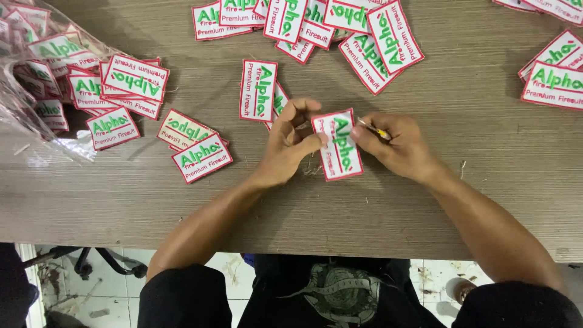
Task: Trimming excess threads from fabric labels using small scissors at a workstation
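Note:
A white rectangular embroidered patch (pixel 339 149) with a red border and green lettering is held upright between both hands over the wooden table (pixel 152 200). My left hand (pixel 290 143) pinches its left edge with thumb and fingers. My right hand (pixel 395 146) grips the right edge and also holds a small thin metal tool with a yellow part (pixel 373 128). A few thread scraps (pixel 313 170) lie under the patch.
Many identical patches lie scattered: a pile at the top (pixel 316 24), several at the left (pixel 136 85), some at the right edge (pixel 555 76). A clear plastic bag (pixel 30 79) with more patches sits at the far left. The table's near edge runs above my lap.

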